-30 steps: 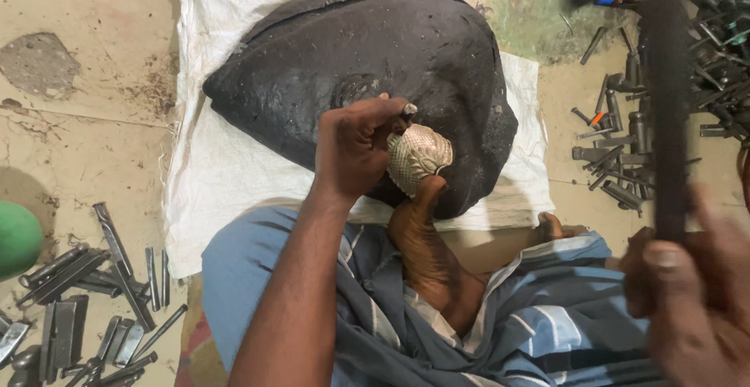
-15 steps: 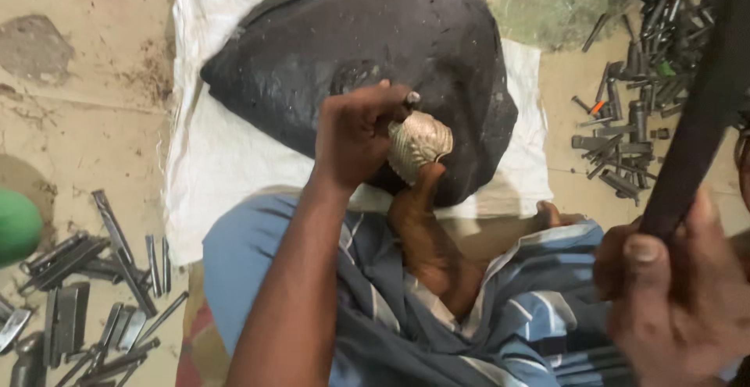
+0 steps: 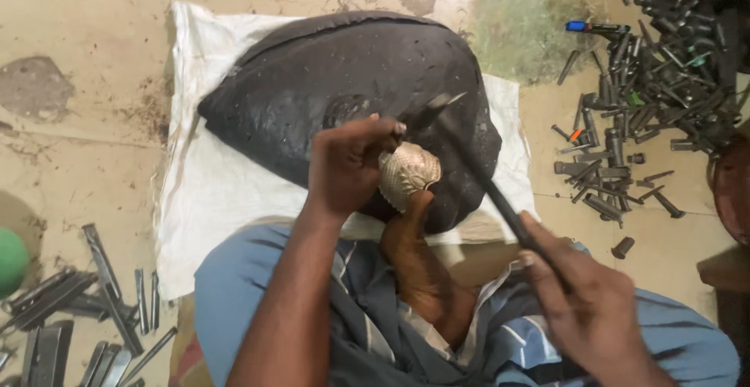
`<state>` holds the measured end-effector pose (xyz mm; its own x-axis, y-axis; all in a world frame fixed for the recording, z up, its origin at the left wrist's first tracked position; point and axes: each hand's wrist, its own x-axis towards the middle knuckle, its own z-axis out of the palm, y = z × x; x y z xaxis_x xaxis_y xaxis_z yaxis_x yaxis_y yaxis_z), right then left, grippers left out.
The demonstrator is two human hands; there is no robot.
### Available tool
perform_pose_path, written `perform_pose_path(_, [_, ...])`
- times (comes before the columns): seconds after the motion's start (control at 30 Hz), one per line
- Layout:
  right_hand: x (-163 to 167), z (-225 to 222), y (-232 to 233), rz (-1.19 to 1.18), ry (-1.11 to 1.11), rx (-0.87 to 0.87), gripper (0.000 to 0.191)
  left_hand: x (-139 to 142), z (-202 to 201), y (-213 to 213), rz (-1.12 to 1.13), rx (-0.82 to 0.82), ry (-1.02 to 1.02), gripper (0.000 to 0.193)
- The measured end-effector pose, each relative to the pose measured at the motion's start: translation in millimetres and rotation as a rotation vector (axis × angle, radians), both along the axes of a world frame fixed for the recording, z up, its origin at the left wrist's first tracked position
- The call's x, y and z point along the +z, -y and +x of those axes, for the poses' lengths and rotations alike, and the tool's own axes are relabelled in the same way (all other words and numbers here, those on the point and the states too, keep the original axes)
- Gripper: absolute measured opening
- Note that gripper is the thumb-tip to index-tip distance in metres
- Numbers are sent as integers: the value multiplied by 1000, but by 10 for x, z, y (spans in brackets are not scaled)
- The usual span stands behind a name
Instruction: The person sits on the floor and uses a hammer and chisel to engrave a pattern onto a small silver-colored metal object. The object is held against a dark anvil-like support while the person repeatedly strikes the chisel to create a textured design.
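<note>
Head view, looking down: my left hand (image 3: 348, 170) is clenched around a thin metal punch (image 3: 428, 111), fingers bunched near its lower end, with its tip slanting up and to the right from my knuckles. Just beside that grip, touching my fingers, sits a small pale embossed metal piece (image 3: 408, 173), rounded and patterned, set against the lower edge of a big black pitch-like mound (image 3: 328, 90). My bare foot (image 3: 414, 266) presses up against the mound right under the piece. My right hand (image 3: 590, 309) is closed round the handle of a dark hammer (image 3: 492, 192), whose long shaft runs up and left toward the punch; its head is blurred, and I cannot tell whether it touches. The mound rests on a white cloth (image 3: 203, 192) spread on the bare floor (image 3: 70, 51). Farther out to the right lies a heap of dark steel punches (image 3: 648, 82), and to the lower left a scatter of flat metal tools (image 3: 94, 309), near a green round thing (image 3: 9, 260) at the frame edge.
</note>
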<state>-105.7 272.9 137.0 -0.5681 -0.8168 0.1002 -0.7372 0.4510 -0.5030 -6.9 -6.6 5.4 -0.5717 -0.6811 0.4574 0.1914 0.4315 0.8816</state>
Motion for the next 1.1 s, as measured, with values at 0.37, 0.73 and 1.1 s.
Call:
perform_pose_path(0.37, [-37,-16,-409,-96,214,-404,48,84,-97,34,67,79,-23,13])
perform_pose_path(0.73, [104,40,-364,-166,254,-416,48,78,20,0,149,63,-46,15])
perform_pose_path(1.1, [132,130,-329,-88,166,-457,47,166,214,-139,118,141,-72,12])
